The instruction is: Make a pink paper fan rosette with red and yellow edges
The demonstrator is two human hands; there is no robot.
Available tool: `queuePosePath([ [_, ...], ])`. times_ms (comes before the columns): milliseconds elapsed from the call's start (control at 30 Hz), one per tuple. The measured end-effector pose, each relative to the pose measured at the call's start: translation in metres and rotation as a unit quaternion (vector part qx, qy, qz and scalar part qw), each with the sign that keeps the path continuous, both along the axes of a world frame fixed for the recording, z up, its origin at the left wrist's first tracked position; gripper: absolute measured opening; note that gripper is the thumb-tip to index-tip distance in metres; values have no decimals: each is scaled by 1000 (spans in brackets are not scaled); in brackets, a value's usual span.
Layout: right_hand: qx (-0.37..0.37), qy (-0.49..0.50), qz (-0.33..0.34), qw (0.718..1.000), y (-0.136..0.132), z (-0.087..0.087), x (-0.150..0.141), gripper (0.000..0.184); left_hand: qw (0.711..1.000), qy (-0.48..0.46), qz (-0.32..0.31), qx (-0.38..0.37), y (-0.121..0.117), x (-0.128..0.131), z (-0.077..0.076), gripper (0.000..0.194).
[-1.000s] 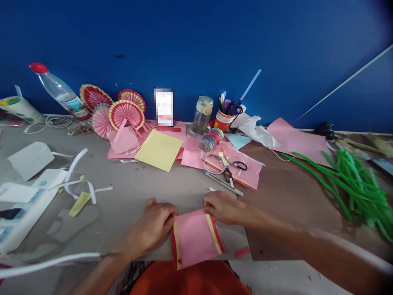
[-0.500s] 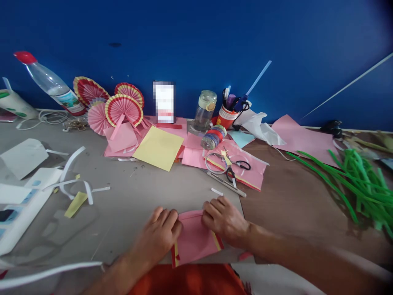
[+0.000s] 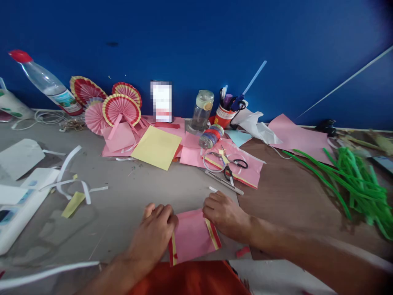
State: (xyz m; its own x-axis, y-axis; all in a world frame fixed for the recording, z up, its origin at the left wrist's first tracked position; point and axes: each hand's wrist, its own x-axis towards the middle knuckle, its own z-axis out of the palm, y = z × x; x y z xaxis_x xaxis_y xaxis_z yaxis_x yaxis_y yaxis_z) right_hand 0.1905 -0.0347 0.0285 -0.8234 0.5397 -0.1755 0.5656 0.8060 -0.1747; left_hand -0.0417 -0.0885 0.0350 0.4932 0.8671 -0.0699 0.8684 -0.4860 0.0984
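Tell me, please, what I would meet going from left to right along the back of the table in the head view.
Red-capped bottle, foremost round paper fan, upright lit screen, clear bottle with a pale lid, red cup of pens, large pink sheet.

Table showing grey surface (image 3: 123,192) at left, brown surface (image 3: 285,200) at right. On grey: white power strip (image 3: 33,198), curled white strips (image 3: 66,164), yellow scrap (image 3: 73,204) lying at left; pink paper with red-yellow borders (image 3: 194,235) overlapping near edge. On brown: green fuzzy stems (image 3: 362,184) heaping at right, large pink sheet (image 3: 299,139) lying behind.
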Motion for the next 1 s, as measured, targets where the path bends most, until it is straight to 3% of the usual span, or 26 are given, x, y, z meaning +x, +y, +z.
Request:
queuePosePath([
  [200,-92,-14,-95,991,9,4,-11,7,987,-40,88,-128,11,0,-6,15],
  [433,-67,-78,-86,991,13,8,-19,8,989,-9,75,-130,14,2,-2,19],
  [633,-32,-83,-59,994,8,9,-23,11,994,8,44,-96,11,8,2,22],
  [800,-29,-83,-55,995,-3,14,-21,11,997,11,61,-35,-1,6,0,28],
  [900,-56,-38,-91,994,0,19,-16,10,997,-37,73,-6,0,-1,1,30],
  [1000,2,46,-123,991,17,29,-12,10,993,-77,86,31,17,-6,12,22],
])
